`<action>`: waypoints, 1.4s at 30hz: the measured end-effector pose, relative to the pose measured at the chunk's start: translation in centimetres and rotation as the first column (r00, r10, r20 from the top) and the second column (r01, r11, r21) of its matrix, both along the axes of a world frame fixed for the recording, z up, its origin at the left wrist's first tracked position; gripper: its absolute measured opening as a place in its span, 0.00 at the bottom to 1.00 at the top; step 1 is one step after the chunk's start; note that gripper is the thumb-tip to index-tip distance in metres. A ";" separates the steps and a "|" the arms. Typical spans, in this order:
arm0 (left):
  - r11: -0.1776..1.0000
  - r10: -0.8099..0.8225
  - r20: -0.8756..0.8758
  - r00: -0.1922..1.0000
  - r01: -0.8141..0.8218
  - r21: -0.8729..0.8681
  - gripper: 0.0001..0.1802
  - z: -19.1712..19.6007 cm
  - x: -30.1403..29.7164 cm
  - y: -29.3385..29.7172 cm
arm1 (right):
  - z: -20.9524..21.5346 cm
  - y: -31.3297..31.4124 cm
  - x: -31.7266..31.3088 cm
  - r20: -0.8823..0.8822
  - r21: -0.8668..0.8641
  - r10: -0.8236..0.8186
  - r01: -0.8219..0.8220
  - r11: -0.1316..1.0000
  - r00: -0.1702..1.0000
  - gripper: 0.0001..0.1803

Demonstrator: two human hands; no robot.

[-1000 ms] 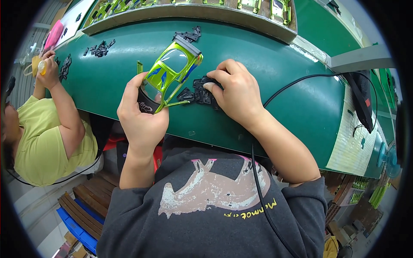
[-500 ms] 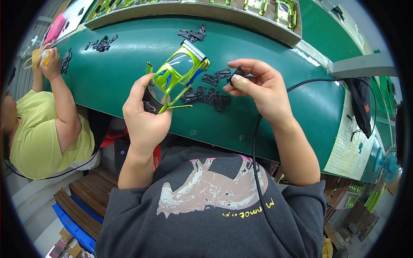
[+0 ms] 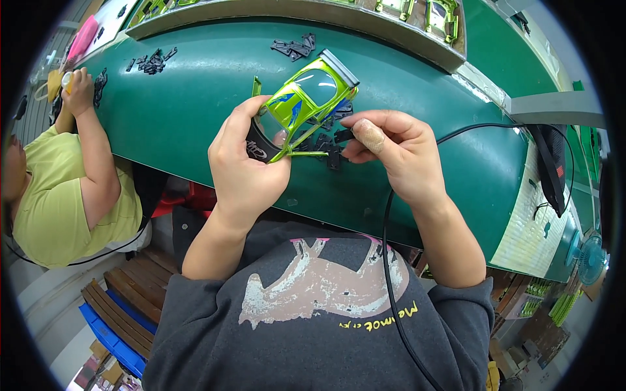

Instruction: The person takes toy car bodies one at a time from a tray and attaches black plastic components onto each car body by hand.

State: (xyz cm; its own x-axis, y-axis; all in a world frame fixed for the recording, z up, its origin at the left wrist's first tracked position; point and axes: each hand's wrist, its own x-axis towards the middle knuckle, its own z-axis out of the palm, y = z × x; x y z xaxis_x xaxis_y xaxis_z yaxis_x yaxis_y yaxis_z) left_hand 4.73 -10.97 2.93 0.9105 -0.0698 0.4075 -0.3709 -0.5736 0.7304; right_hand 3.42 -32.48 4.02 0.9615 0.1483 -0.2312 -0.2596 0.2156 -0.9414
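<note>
Green and glossy, the curved surface (image 3: pixel 195 104) runs across the upper part of the view, with a metal-edged tray (image 3: pixel 306 10) of more lime car shells along its far side. Held just above the surface, near its front edge, is a lime-green toy car body (image 3: pixel 303 104) with blue streaks and a clear windscreen. The left hand (image 3: pixel 244 166) grips the car body's near end, fingers curled around it and thumb across its black part. The right hand (image 3: pixel 398 153), just right of the car body, pinches a small black plastic part (image 3: pixel 343 135) between thumb and forefinger, close against the shell's side. More black parts (image 3: pixel 326 146) lie on the surface just under the car body, another cluster (image 3: pixel 295 47) beyond it. A co-worker in a yellow shirt (image 3: pixel 59 195) sits well to its left.
</note>
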 end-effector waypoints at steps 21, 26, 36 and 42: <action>0.993 -0.037 0.161 0.986 0.018 0.114 0.26 0.0 -0.2 -1.2 | 0.4 0.8 -1.2 0.179 -0.084 0.007 0.008 0.996 0.984 0.11; 0.984 -0.028 0.237 0.971 -0.015 0.177 0.30 0.2 -0.5 -1.8 | 0.3 1.2 -1.6 0.215 -0.201 0.060 -0.016 0.980 0.975 0.11; 0.978 -0.055 0.272 0.961 -0.003 0.208 0.33 0.2 -0.8 -1.9 | 1.2 0.3 -1.2 0.146 -0.277 0.212 -0.166 0.947 0.966 0.12; 0.982 -0.041 0.259 0.965 -0.009 0.190 0.33 0.0 -0.7 -2.1 | 1.0 1.2 -1.4 0.628 -0.560 0.327 0.119 0.820 0.706 0.15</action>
State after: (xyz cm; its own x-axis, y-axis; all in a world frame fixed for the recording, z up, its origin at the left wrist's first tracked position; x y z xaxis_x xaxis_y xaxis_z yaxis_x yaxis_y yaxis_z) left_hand 3.99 -13.10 2.92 0.7724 -0.1815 0.6087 -0.5443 -0.6832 0.4869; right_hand 2.00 -31.24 4.98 0.8580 0.3272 0.3958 0.4992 -0.3505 -0.7924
